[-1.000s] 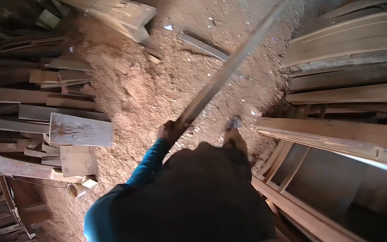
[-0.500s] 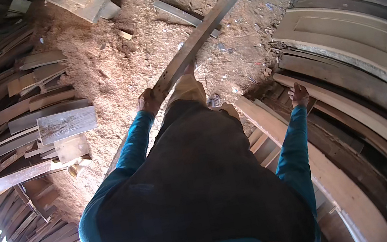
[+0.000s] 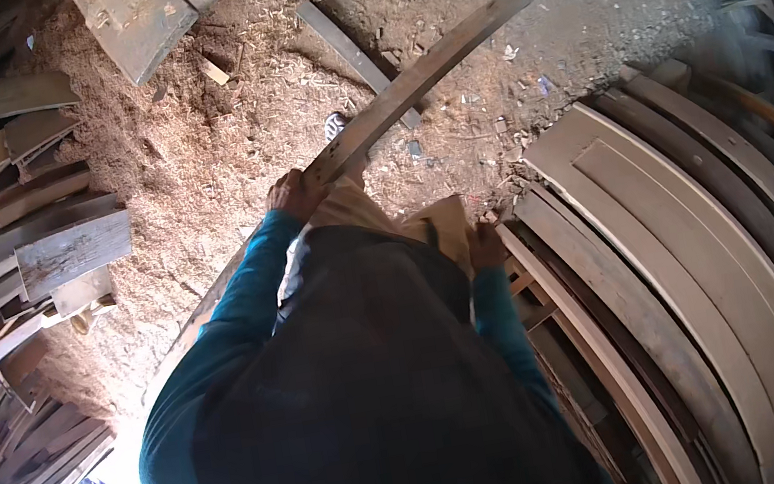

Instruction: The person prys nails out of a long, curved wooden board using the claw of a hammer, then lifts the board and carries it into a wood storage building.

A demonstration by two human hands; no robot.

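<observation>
A long, weathered wooden plank point(image 3: 440, 66) slants from my left side out over the dirt floor, toward the far right. My left hand point(image 3: 297, 195) is wrapped round it near my hip, the fingers closed on the wood. Low by my right thigh is my right hand point(image 3: 486, 245), in shadow, its fingers too dark to make out. Beside that hand is the end of a long light-coloured board point(image 3: 576, 313) that runs back along my right side. Whether the hand touches this board is unclear.
Stacked boards and a cream panelled door point(image 3: 668, 228) line my right. Piled planks and offcuts point(image 3: 75, 253) stand on the left. Sawdust and scraps cover the floor, where a short grey board point(image 3: 358, 59) lies under the plank. A wide board point(image 3: 136, 28) lies far left.
My right hand has come down and left, from above the stacked boards to beside my thigh. My left hand still grips the plank. The view has turned and shifted, and my feet have moved.
</observation>
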